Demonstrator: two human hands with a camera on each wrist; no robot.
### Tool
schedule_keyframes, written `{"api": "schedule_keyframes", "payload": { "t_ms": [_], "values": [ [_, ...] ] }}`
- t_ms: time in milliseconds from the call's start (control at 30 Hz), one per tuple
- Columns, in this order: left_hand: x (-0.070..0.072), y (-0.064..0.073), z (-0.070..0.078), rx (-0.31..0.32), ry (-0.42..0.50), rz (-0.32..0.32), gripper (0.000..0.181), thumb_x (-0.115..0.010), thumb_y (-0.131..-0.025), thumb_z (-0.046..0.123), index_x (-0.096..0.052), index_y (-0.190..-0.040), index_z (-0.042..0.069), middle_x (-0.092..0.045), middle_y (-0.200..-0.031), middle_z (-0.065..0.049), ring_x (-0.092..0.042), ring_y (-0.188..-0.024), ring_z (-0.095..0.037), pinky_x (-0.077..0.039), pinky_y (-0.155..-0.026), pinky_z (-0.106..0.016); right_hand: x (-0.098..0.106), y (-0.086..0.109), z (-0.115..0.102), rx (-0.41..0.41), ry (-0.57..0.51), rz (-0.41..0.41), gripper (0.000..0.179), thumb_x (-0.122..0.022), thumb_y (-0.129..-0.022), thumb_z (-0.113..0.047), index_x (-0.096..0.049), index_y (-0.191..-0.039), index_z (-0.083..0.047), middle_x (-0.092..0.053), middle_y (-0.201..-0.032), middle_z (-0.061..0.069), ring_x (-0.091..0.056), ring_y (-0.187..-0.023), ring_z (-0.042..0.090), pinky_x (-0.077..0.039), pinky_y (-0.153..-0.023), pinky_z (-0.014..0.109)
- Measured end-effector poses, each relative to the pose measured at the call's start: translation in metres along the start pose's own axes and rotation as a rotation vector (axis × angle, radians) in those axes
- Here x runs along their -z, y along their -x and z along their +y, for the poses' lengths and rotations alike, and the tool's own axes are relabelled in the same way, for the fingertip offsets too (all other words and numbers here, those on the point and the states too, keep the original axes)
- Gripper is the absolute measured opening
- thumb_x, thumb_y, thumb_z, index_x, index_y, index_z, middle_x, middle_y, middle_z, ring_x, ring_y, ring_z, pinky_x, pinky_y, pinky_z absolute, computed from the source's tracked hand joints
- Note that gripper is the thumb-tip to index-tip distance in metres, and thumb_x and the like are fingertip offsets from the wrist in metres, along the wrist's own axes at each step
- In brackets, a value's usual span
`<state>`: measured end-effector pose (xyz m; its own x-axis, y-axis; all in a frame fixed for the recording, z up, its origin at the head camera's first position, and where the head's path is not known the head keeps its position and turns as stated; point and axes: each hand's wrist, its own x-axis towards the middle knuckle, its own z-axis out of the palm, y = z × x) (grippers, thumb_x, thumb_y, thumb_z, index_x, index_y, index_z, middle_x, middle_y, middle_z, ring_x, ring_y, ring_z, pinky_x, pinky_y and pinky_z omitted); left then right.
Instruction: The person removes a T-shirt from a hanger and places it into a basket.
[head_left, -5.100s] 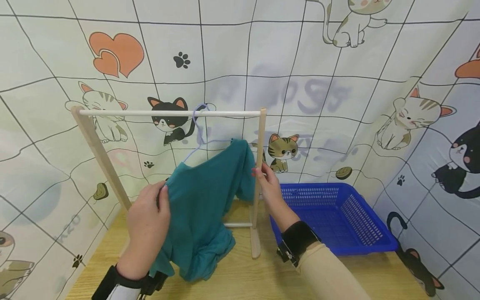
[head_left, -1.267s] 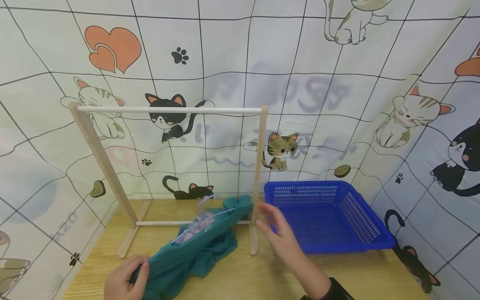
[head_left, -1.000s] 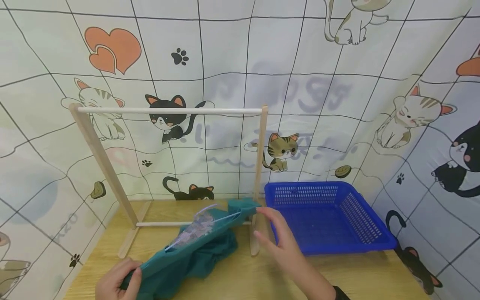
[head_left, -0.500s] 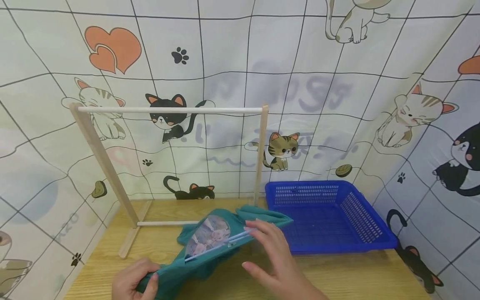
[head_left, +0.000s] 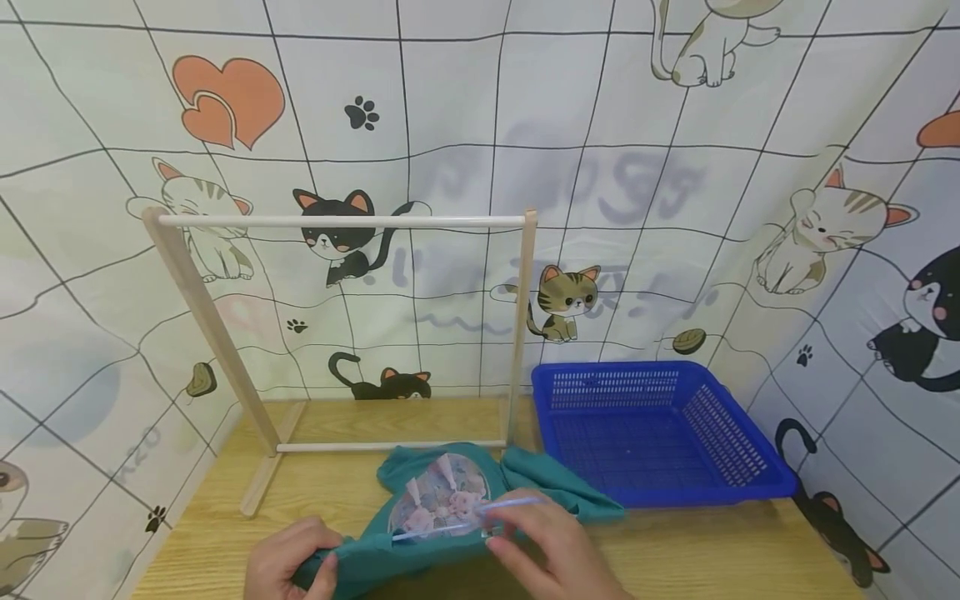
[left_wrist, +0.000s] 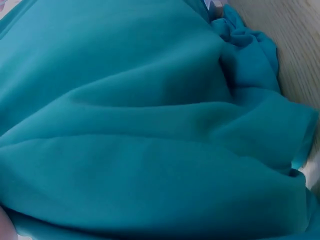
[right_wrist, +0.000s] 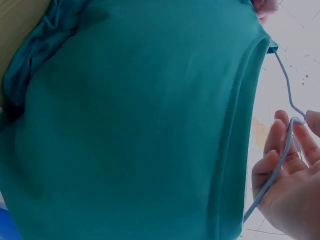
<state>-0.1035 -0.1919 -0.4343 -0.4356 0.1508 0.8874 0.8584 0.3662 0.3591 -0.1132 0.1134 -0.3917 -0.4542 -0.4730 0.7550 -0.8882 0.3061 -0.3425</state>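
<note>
A teal shirt [head_left: 547,483] lies low in front of the rack in the head view, its neckline opened toward the camera and a pale flowered print inside. My left hand [head_left: 291,560] grips its left shoulder; in the left wrist view teal cloth [left_wrist: 130,120] fills most of the picture. Through the neckline runs a thin light-blue clothes hanger [head_left: 431,530]. My right hand [head_left: 558,550] holds the hanger near its middle. The right wrist view shows thumb and fingers around the hanger wire [right_wrist: 274,175], beside the neckline edge [right_wrist: 235,115].
A wooden rack with a white top bar [head_left: 420,222] and a lower bar [head_left: 337,447] stands behind the shirt. To the right is a blue perforated basket [head_left: 630,454], close to the shirt's sleeve. Wooden tabletop [head_left: 697,550] lies underneath; a cat-print sheet [head_left: 465,108] hangs behind.
The shirt and hanger have come off the top bar and down toward me. My right hand has left the rack's post and now grips the hanger; the left still holds the shoulder.
</note>
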Motion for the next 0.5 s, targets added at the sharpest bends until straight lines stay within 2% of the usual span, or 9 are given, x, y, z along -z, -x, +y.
{"api": "schedule_keyframes", "payload": {
  "t_ms": [133,300,367,500],
  "values": [
    [-0.003,-0.003,-0.002,-0.039,0.049,-0.011,0.031,-0.060,-0.065,-0.014,-0.067,-0.082,0.011,-0.057,-0.066,0.002,-0.047,-0.056,0.003,-0.039,-0.051,-0.006,-0.006,0.006,0.000,-0.041,-0.114,0.025,0.025,-0.064,-0.087,-0.001,-0.063,-0.109,-0.010,-0.066,-0.091,0.000,-0.056,-0.074,0.003,-0.046,-0.067,0.009],
    [-0.005,0.000,-0.008,-0.038,0.105,-0.037,0.031,-0.068,-0.068,-0.014,-0.071,-0.089,0.008,-0.063,-0.072,0.000,-0.054,-0.061,-0.001,-0.043,-0.054,-0.011,-0.010,0.014,0.001,-0.135,-0.153,0.057,0.025,-0.066,-0.084,0.000,-0.064,-0.106,-0.012,-0.066,-0.086,0.002,-0.046,-0.059,-0.002,-0.040,-0.054,0.005],
    [-0.005,0.001,-0.009,-0.029,0.104,-0.044,0.029,-0.071,-0.069,-0.013,-0.072,-0.091,0.007,-0.065,-0.075,0.000,-0.056,-0.063,-0.002,-0.045,-0.055,-0.012,-0.011,0.014,0.000,-0.170,-0.171,0.045,0.026,-0.066,-0.085,0.000,-0.065,-0.106,-0.015,-0.065,-0.082,0.000,-0.040,-0.056,-0.005,-0.038,-0.052,0.005],
    [-0.004,0.003,-0.008,-0.013,0.072,-0.054,0.026,-0.074,-0.072,-0.008,-0.073,-0.094,0.005,-0.066,-0.080,0.000,-0.058,-0.068,-0.003,-0.046,-0.059,-0.013,-0.012,0.014,0.001,-0.160,-0.205,0.031,0.027,-0.063,-0.085,0.004,-0.067,-0.104,-0.015,-0.060,-0.070,-0.004,-0.034,-0.052,-0.008,-0.035,-0.050,0.005]
  ]
}}
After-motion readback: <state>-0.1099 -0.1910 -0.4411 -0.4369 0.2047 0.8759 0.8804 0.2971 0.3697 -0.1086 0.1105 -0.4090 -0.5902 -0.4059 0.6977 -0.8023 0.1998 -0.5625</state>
